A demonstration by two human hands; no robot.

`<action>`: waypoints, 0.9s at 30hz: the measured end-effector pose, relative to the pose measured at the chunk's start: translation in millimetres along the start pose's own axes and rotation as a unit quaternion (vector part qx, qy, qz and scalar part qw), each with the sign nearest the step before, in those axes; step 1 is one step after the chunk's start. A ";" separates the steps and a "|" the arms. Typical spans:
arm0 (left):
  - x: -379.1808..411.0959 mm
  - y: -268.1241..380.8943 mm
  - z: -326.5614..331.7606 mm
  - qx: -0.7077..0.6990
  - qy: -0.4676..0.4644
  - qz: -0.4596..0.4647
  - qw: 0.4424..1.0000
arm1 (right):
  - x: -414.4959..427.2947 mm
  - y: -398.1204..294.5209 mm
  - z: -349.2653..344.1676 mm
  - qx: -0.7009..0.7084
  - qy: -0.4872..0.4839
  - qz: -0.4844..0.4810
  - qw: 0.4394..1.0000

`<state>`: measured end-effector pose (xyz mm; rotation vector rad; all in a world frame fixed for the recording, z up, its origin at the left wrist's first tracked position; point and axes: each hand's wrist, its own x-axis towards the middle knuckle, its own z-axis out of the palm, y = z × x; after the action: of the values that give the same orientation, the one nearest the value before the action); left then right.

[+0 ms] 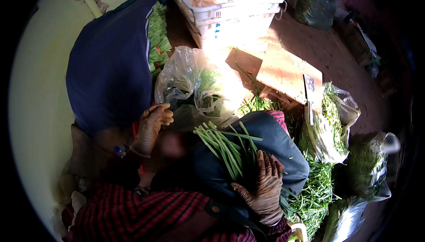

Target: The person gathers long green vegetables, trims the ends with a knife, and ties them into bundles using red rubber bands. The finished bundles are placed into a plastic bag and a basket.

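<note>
Across the dark apron [289, 165] on my lap lies a loose bunch of long green stalks [229, 152], perhaps garlic shoots or scallions. My right hand [262, 187], in a brown-stained glove, rests over the bunch's lower right side with its fingers stretched out; whether it grips any stalks cannot be told. My left hand [157, 117], gloved too, is raised left of the stalks with curled fingers, and no object shows in it. Just beyond it stands a clear plastic bag [186, 75] with greens inside, partly washed out by bright sunlight.
A dark blue cloth [109, 59] covers bundled greens [157, 36] at left. White crates [232, 19] stand ahead. A cleaver [309, 99] lies on a wooden board [285, 72]. Cut greens [315, 188] and filled plastic bags [368, 165] are at right.
</note>
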<state>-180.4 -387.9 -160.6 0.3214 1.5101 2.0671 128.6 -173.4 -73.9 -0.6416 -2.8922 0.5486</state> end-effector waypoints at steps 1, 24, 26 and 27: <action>-4.0 -10.5 -28.5 0.003 0.051 -0.022 0.998 | 2.5 -7.2 8.8 -0.019 -0.020 0.001 1.000; 39.2 -327.2 -318.1 0.687 0.481 -0.162 0.521 | 42.7 -4.3 46.5 -0.026 -0.092 0.001 0.995; 51.7 -321.4 -325.0 0.712 0.511 -0.217 0.430 | 48.3 -3.3 49.6 -0.025 -0.092 0.005 0.995; 58.8 -318.8 -325.6 0.724 0.519 -0.241 0.386 | 49.6 -5.3 49.9 -0.027 -0.094 0.015 0.995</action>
<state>-296.9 -547.0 -575.5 -0.9586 3.1488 -0.3819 71.8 -172.5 -115.8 -0.6758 -3.0870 0.5648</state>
